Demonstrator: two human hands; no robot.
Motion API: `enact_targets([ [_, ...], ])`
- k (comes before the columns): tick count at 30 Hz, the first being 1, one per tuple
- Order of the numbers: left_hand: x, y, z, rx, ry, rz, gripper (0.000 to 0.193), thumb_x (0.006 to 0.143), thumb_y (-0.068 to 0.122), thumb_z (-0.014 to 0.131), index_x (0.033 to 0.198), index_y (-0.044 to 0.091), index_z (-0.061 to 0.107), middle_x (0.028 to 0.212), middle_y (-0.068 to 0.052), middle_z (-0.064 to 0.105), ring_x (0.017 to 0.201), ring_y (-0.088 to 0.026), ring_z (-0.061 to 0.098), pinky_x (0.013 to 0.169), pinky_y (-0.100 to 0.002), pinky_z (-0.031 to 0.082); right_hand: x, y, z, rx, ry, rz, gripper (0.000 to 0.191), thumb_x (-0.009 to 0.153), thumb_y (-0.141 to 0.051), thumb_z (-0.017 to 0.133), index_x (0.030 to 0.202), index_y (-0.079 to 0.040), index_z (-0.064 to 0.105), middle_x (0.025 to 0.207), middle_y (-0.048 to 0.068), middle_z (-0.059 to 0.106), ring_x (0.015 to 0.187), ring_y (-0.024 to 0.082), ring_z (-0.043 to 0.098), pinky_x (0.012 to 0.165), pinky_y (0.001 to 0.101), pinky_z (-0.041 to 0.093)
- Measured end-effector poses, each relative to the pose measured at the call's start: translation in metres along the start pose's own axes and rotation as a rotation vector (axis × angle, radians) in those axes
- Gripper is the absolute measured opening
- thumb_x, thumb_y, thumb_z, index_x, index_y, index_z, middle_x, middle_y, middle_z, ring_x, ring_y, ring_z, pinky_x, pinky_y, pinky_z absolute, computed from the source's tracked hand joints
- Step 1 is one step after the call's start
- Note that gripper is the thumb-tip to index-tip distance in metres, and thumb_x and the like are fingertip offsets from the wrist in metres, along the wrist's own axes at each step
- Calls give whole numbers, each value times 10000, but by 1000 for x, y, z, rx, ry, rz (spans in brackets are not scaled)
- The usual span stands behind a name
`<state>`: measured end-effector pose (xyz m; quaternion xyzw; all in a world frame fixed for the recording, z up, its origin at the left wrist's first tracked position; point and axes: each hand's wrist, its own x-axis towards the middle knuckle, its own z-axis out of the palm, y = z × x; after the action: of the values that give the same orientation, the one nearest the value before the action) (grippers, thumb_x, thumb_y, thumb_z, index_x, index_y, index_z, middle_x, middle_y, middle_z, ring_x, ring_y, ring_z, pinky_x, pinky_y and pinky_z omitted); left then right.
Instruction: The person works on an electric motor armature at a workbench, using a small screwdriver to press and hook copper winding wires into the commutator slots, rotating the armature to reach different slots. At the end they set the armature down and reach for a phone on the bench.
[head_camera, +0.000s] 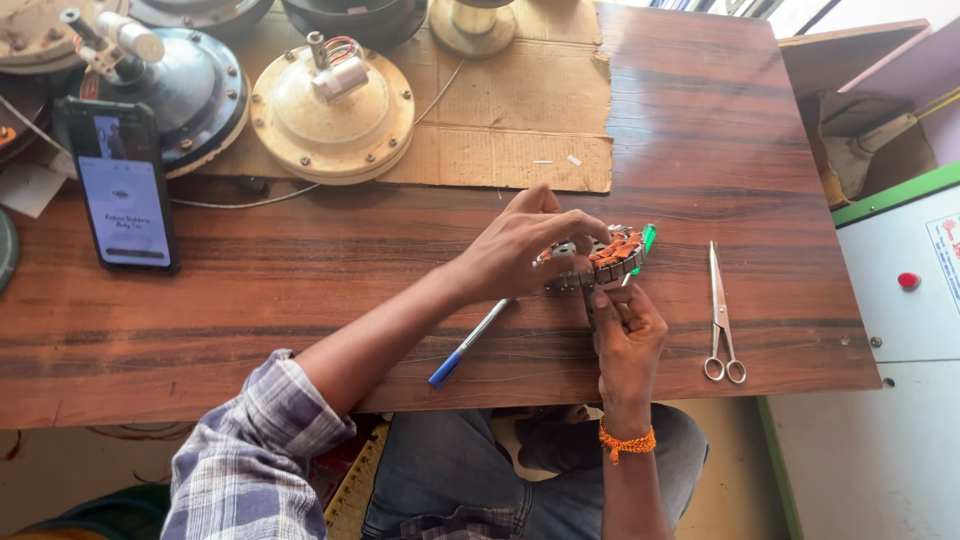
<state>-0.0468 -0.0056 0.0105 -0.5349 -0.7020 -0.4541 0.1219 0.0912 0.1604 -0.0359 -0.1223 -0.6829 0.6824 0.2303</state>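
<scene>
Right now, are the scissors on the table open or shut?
Shut. The scissors lie flat on the wooden table, blades together in one line, finger loops side by side, apart from both hands.

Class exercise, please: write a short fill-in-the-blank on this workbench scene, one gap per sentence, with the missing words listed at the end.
1. Both hands, the left hand and the right hand, hold a ring wound with ____ wire, the motor stator.
2. The scissors lie to the ____ of the hands.
3. The pen has a ____ cap.
4. The phone lies on the wooden ____.

Missing words: copper; right; blue; table
</scene>
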Motion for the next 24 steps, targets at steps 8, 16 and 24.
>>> enact_targets([
  [8, -6, 34, 34, 200, 174, -102, 462, 877, 334, 812, 1262, 150, 637, 1187, -13, 724, 1042, -245, 614, 926, -390, 514, 11, 5, -26, -68, 39, -2, 114, 960, -116, 769, 1001, -10, 755, 757, -65, 590, 626, -10, 450, 520, 167, 306],
  [16, -10, 1, 6, 235, 9, 24, 503, 804, 275, 827, 1278, 188, 685, 1098, 33, 753, 1003, -208, 623, 918, -379, 516, 25, -52, -51, -570, -97, -384, 87, 954, -68, 785, 1020, -20, 757, 814, -37, 689, 645, -11, 483, 559, 187, 371],
  [24, -10, 2, 6, 212, -4, 0, 485, 842, 298, 827, 1301, 220, 690, 1095, 45, 759, 963, -197, 609, 915, -368, 499, 55, -97, -15, -742, -197, -579, 74, 952, -65, 813, 1012, -40, 776, 681, -19, 647, 562, 11, 456, 509, 231, 322],
])
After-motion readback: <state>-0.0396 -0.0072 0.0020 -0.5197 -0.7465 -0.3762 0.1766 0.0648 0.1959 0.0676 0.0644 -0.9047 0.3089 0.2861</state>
